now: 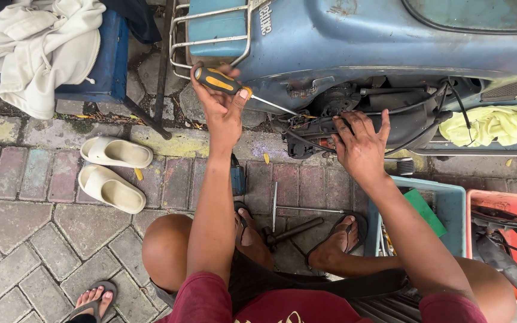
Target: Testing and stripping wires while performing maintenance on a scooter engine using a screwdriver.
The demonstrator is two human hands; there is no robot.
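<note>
Daylit outdoor paving (pixel 25 239) of worn, mossy brick blocks, a blue bench (pixel 112 66) at upper left

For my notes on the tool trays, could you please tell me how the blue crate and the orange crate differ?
The blue crate stands nearer the person's right hand; the orange crate stands farther right. The blue crate holds a green flat piece, the orange crate dark black parts. Both are open plastic bins on the paving, side by side.
</note>
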